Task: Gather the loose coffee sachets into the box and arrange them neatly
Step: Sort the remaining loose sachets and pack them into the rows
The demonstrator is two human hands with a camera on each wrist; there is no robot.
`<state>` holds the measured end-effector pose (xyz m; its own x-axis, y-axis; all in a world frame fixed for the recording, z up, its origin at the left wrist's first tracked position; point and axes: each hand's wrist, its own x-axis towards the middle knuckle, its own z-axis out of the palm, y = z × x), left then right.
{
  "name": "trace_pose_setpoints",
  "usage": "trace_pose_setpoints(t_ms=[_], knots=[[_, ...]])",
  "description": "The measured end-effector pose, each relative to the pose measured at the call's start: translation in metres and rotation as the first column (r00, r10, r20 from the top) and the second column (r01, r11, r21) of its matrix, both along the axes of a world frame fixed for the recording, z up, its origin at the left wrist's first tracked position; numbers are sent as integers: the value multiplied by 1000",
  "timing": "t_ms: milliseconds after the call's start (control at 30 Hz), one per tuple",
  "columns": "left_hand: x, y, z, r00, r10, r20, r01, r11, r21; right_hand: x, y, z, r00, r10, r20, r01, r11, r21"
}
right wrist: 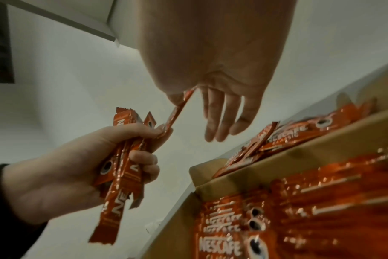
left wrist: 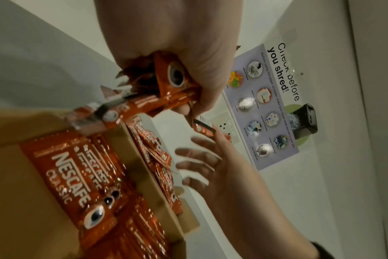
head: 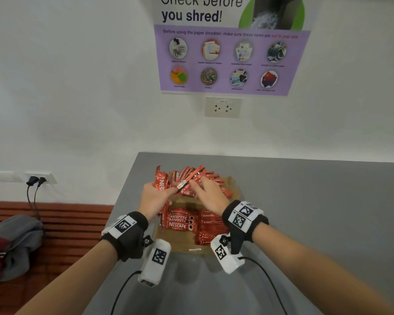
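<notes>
A cardboard box (head: pixel 182 244) lies on the grey table (head: pixel 316 212). Red Nescafe sachets lie in neat rows (head: pixel 180 222) in its near part. A loose pile of sachets (head: pixel 216 178) fills the far part behind a cardboard divider (right wrist: pixel 299 157). My left hand (head: pixel 166 190) grips an upright bundle of sachets (head: pixel 160 180) over the box's left side, and the bundle (right wrist: pixel 122 166) shows clearly in the right wrist view. My right hand (head: pixel 192 181) pinches a single sachet (right wrist: pixel 177 110) between thumb and forefinger. That sachet's other end touches the left hand's fingertips (right wrist: pixel 162 130).
The table's back edge meets a white wall with a poster (head: pixel 230 57) and a socket (head: pixel 223 107). Left of the table stands a red slatted bench (head: pixel 73 223) with a grey bag (head: pixel 14 242). Plugged cables (head: pixel 32 192) hang above it. Bare grey tabletop lies right of the box.
</notes>
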<state>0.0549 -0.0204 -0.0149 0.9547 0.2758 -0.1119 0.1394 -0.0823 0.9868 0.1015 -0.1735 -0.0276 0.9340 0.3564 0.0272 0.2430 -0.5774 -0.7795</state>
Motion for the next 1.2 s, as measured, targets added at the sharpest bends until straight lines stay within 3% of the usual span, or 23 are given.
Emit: trace_pose_setpoints(t_ms=[100, 200, 300, 400, 567, 633, 733, 833, 933, 1067, 1200], knots=[[-4, -5, -3, 998, -61, 6, 61, 997, 48, -5, 8, -4, 995, 8, 97, -15, 997, 75], [-8, -5, -5, 998, -69, 9, 68, 996, 66, -7, 7, -1, 979, 53, 195, -59, 998, 27], [-10, -1, -2, 1000, -9, 8, 10, 992, -129, -9, -2, 0, 950, 170, 260, -135, 980, -150], [-11, 3, 6, 998, -55, -34, 43, 960, -278, -13, -9, 2, 892, 247, 379, -110, 931, -348], [-13, 3, 5, 973, -191, -130, 186, 981, -50, -16, -8, 3, 851, 272, 449, -196, 958, -209], [-14, 3, 3, 956, -255, -145, 249, 967, -60, -15, -8, 2, 839, 245, 486, -210, 970, -125], [-14, 4, 1, 955, -240, -174, 225, 969, -103, -14, -6, -2, 820, 232, 523, -215, 972, -94], [-13, 8, 2, 951, -260, -167, 234, 960, -156, -15, -2, -6, 846, 251, 470, -233, 968, -97], [-11, 15, -2, 956, -249, -158, 236, 967, -97, -17, 3, -8, 897, 262, 357, -276, 961, -14], [-11, 17, -7, 984, -156, -92, 146, 984, -104, -16, 9, -9, 967, 109, 231, -127, 990, 66], [-13, 10, -9, 996, -85, -31, 80, 986, -144, -19, 11, -15, 987, 85, 134, -101, 988, 116]])
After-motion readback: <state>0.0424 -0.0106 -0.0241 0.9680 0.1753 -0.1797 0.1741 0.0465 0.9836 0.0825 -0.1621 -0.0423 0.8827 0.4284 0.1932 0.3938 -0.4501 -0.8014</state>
